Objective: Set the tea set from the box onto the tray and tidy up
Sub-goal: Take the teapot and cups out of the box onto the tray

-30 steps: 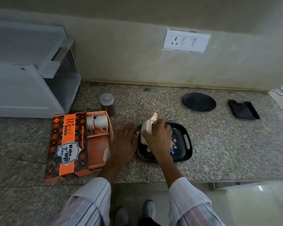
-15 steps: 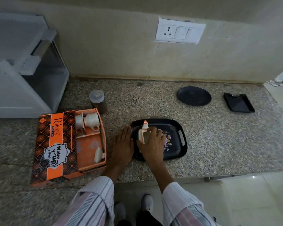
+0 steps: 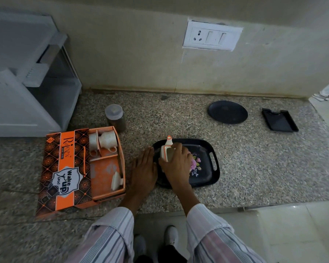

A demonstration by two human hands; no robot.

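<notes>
R hand [image 3: 176, 162] grips white/orange-trim teapot [image 3: 166, 151] on tray [image 3: 207, 168]; L hand [image 3: 143, 172] flat.

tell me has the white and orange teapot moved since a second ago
Yes. The white and orange teapot, gripped by the right hand, has come down toward the black floral tray; earlier its spout stood above the tray's far rim.

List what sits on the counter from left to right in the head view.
White rack → orange box → left hand → right hand holding the teapot → black round plate → small black tray.
</notes>
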